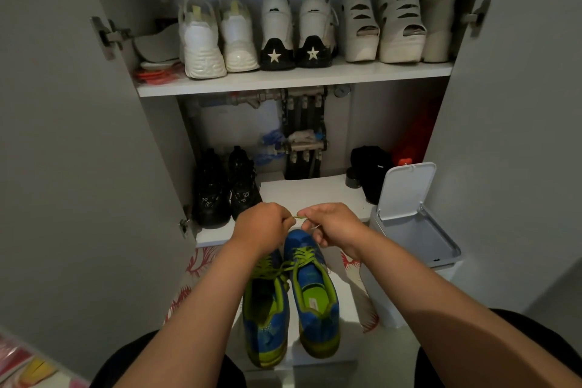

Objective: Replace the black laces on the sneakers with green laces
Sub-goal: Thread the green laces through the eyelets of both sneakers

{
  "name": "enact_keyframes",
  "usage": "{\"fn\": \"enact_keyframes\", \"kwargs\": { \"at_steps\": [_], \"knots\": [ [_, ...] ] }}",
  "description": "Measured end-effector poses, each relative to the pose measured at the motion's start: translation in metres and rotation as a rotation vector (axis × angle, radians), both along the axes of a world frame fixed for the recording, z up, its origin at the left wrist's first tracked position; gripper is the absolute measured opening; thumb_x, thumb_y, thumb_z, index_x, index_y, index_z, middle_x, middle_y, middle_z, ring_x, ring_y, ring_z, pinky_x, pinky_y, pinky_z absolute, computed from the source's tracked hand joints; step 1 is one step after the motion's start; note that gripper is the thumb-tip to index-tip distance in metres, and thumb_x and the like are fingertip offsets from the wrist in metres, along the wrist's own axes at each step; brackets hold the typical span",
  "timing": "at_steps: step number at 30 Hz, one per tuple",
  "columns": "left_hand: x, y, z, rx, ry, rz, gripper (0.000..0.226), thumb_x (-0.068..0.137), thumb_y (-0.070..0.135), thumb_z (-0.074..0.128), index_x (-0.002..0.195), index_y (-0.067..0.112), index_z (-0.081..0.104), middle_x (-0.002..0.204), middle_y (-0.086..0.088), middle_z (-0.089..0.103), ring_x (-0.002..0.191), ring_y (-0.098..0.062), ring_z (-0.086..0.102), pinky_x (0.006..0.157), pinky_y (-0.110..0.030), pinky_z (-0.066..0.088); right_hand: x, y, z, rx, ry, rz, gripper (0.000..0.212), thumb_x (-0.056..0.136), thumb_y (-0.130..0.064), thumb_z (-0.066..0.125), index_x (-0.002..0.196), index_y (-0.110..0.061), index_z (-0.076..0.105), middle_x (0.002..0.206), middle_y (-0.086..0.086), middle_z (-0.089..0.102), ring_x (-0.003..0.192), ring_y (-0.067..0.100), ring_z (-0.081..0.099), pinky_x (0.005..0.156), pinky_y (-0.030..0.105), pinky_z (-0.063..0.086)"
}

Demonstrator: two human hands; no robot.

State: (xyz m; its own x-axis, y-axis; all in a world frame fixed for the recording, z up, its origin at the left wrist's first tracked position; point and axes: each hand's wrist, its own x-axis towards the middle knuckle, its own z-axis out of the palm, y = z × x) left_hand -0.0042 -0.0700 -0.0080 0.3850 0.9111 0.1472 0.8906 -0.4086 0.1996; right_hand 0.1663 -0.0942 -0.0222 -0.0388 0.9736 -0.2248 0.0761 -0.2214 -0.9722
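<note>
Two blue and lime-green sneakers stand side by side on the floor in front of an open cupboard, toes pointing away from me: the left sneaker (266, 318) and the right sneaker (315, 296). Green laces (299, 257) run through the eyelets of both. Above the toe of the right sneaker, my left hand (261, 227) and my right hand (333, 227) each pinch a green lace end (298, 217), stretched short between them. A thin pale strand hangs below my right fingers. No black laces show.
A white bin (409, 239) with its lid up stands to the right of the sneakers. Black boots (220, 189) sit on the lower shelf (315, 192), and white shoes (277, 35) fill the upper shelf. Grey cupboard doors stand open on both sides. A patterned mat (195, 264) lies beneath.
</note>
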Motion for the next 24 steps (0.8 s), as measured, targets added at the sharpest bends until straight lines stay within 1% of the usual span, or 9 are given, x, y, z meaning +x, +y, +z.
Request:
{"fn": "enact_keyframes", "kwargs": {
  "at_steps": [5, 7, 9, 10, 12, 14, 16, 20, 24],
  "knots": [
    [-0.006, 0.006, -0.006, -0.156, -0.063, 0.003, 0.025, 0.096, 0.030, 0.054, 0.089, 0.018, 0.075, 0.084, -0.004, 0.068, 0.082, -0.025, 0.064, 0.065, -0.029, 0.047, 0.004, -0.001, -0.005, -0.013, -0.085, 0.062, 0.020, 0.100, -0.011, 0.056, 0.117, -0.010, 0.065, 0.090, 0.005, 0.077, 0.046, 0.014, 0.052, 0.042, 0.023, 0.037],
    [-0.006, 0.008, -0.012, -0.264, -0.143, -0.029, 0.023, 0.094, 0.027, 0.059, 0.112, 0.020, 0.072, 0.101, -0.003, 0.070, 0.097, -0.023, 0.066, 0.077, -0.027, 0.049, 0.004, -0.002, -0.007, 0.012, -0.148, 0.070, 0.020, 0.098, -0.011, 0.059, 0.117, -0.013, 0.063, 0.090, 0.005, 0.077, 0.043, 0.016, 0.054, 0.039, 0.020, 0.037],
    [0.000, 0.003, -0.016, -0.442, -0.408, -0.055, 0.051, 0.090, 0.025, 0.068, 0.139, 0.023, 0.054, 0.120, 0.001, 0.065, 0.107, -0.015, 0.064, 0.089, -0.024, 0.049, 0.003, -0.002, -0.010, 0.044, -0.185, 0.059, 0.020, 0.096, -0.013, 0.064, 0.115, -0.012, 0.061, 0.083, 0.005, 0.077, 0.041, 0.018, 0.054, 0.038, 0.019, 0.037],
    [0.004, 0.000, -0.017, -0.523, -0.556, -0.054, 0.058, 0.089, 0.021, 0.070, 0.143, 0.022, 0.048, 0.118, 0.002, 0.066, 0.102, -0.011, 0.066, 0.087, -0.022, 0.050, 0.003, -0.002, -0.011, 0.049, -0.208, 0.053, 0.020, 0.095, -0.015, 0.066, 0.113, -0.011, 0.061, 0.076, 0.003, 0.076, 0.040, 0.018, 0.055, 0.037, 0.019, 0.037],
    [0.010, -0.001, -0.019, -0.598, -0.715, -0.045, 0.046, 0.090, 0.015, 0.067, 0.135, 0.018, 0.056, 0.095, 0.003, 0.072, 0.079, -0.008, 0.067, 0.073, -0.020, 0.051, 0.003, -0.003, -0.014, 0.034, -0.253, 0.057, 0.018, 0.093, -0.020, 0.069, 0.105, -0.010, 0.060, 0.068, 0.000, 0.074, 0.042, 0.018, 0.058, 0.038, 0.019, 0.034],
    [0.011, 0.001, -0.022, -0.595, -0.634, -0.029, 0.021, 0.091, 0.020, 0.066, 0.111, 0.016, 0.072, 0.080, 0.005, 0.072, 0.070, -0.008, 0.063, 0.067, -0.021, 0.049, 0.005, -0.003, -0.016, 0.006, -0.268, 0.052, 0.017, 0.089, -0.022, 0.073, 0.096, -0.011, 0.062, 0.074, 0.003, 0.076, 0.044, 0.017, 0.061, 0.041, 0.020, 0.032],
    [0.011, 0.005, -0.026, -0.584, -0.557, -0.025, 0.012, 0.089, 0.024, 0.068, 0.092, 0.018, 0.078, 0.083, 0.006, 0.074, 0.077, -0.009, 0.063, 0.071, -0.023, 0.049, 0.009, -0.004, -0.018, -0.015, -0.290, 0.028, 0.015, 0.086, -0.021, 0.076, 0.090, -0.011, 0.066, 0.077, 0.004, 0.077, 0.047, 0.017, 0.063, 0.043, 0.021, 0.033],
    [0.013, 0.009, -0.032, -0.564, -0.499, -0.012, 0.010, 0.085, 0.028, 0.073, 0.084, 0.020, 0.079, 0.086, -0.002, 0.075, 0.078, -0.010, 0.064, 0.075, -0.027, 0.051, 0.013, -0.003, -0.023, -0.055, -0.259, 0.068, 0.010, 0.090, -0.014, 0.071, 0.098, -0.009, 0.068, 0.083, 0.007, 0.077, 0.051, 0.017, 0.065, 0.044, 0.020, 0.035],
    [0.009, 0.013, -0.037, -0.527, -0.493, 0.027, 0.009, 0.083, 0.024, 0.075, 0.075, 0.026, 0.077, 0.083, 0.004, 0.075, 0.085, -0.011, 0.068, 0.083, -0.032, 0.055, 0.012, 0.000, -0.029, -0.066, -0.275, 0.126, 0.015, 0.095, -0.005, 0.058, 0.109, -0.011, 0.057, 0.093, 0.010, 0.076, 0.051, 0.017, 0.063, 0.041, 0.021, 0.038]
  ]
}}
